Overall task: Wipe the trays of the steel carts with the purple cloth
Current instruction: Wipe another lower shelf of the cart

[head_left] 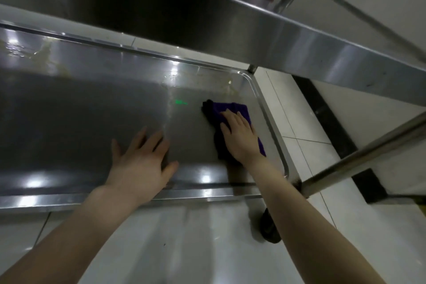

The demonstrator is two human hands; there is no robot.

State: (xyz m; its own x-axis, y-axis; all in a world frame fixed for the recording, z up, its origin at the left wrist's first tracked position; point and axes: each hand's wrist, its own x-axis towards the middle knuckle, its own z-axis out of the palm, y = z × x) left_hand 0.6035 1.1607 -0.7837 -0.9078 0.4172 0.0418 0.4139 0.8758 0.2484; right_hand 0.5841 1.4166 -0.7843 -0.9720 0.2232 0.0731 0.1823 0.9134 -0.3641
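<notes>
Underneath: lower tray, below the cart's upper tray.
Purple cloth: bunched on the lower tray, near its right edge.
Right hand: fingers straight, pressing the cloth.
Left hand: spread flat by the tray's near edge.

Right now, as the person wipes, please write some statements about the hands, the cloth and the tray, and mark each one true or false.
1. The right hand presses flat on the purple cloth. True.
2. The cloth lies at the left end of the tray. False: it lies near the right end.
3. The left hand grips a bottle. False: it rests open on the tray and holds nothing.
4. Yellowish stains show along the far side of the tray. True.
</notes>
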